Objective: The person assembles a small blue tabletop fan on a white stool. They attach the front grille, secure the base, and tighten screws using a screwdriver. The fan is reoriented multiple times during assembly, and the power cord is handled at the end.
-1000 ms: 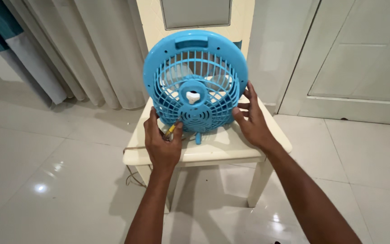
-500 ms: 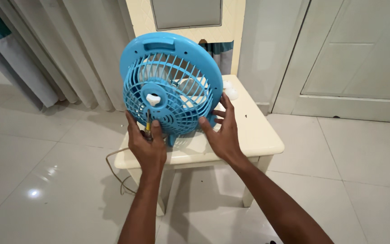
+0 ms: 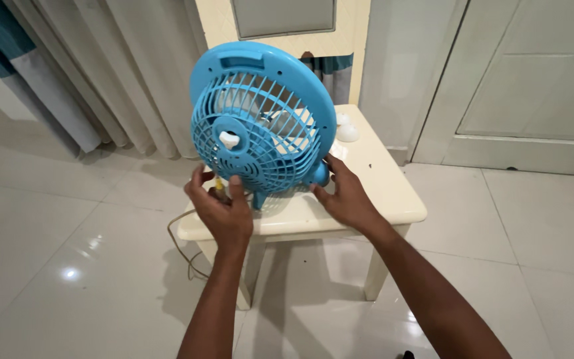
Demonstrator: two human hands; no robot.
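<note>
A round blue plastic fan (image 3: 260,126) stands on a cream stool (image 3: 380,193), its grille turned toward me and to the left, with a white knob (image 3: 229,139) at the centre. My left hand (image 3: 219,207) is at the fan's lower left rim and holds a small yellow-handled tool (image 3: 218,184) against it. My right hand (image 3: 343,193) grips the fan's lower right edge by a blue foot. White blades show behind the grille.
A small white cap (image 3: 347,130) lies at the stool's back edge. A thin cord (image 3: 179,240) hangs off the stool's left side to the glossy tiled floor. Pale curtains (image 3: 101,73) hang at the left, a white door (image 3: 533,80) at the right.
The fan has been turned from facing me squarely to facing left. My right hand slid from the right rim down to the lower right foot; my left hand stayed at the lower left.
</note>
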